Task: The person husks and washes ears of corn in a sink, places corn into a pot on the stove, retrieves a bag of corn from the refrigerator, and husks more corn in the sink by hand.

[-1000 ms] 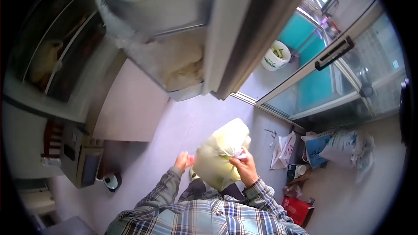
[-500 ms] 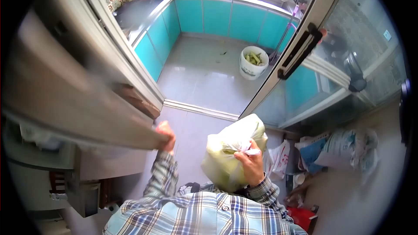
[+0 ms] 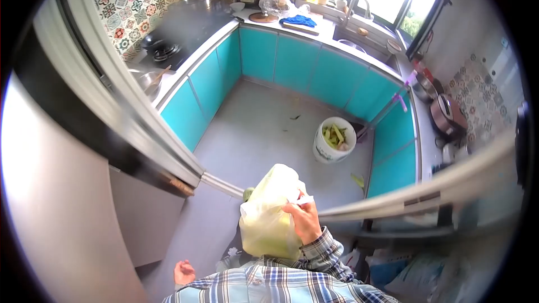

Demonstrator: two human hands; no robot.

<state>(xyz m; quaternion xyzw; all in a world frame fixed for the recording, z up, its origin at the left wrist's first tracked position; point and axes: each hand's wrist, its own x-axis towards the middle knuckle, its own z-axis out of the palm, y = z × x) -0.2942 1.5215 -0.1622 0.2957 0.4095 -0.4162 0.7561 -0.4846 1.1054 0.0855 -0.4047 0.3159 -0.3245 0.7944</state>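
Observation:
My right hand (image 3: 305, 221) grips the gathered top of a pale yellowish-green plastic bag (image 3: 268, 213). The bag is full and bulging in front of my body, and its contents are hidden. Low at the left, my left hand (image 3: 184, 273) is away from everything, its fingers loosely curled and apart with nothing in them. The nearest thing to it is a tall pale door panel (image 3: 62, 191) on the left. Ahead on the kitchen floor stands a white bucket (image 3: 327, 153) holding green vegetable scraps (image 3: 336, 136).
A door track (image 3: 224, 184) crosses the floor, with a glass sliding door (image 3: 426, 193) at the right. Turquoise cabinets (image 3: 292, 62) line the kitchen under a counter with a stove (image 3: 168, 50) and sink (image 3: 351, 45). A purple-handled mop (image 3: 387, 109) leans beside the bucket. Bags (image 3: 415, 272) lie low at right.
My left hand has let go of the pale door's edge and dropped back toward my body. The door has swung to the left. I have moved nearer the kitchen, the bag still in my right hand.

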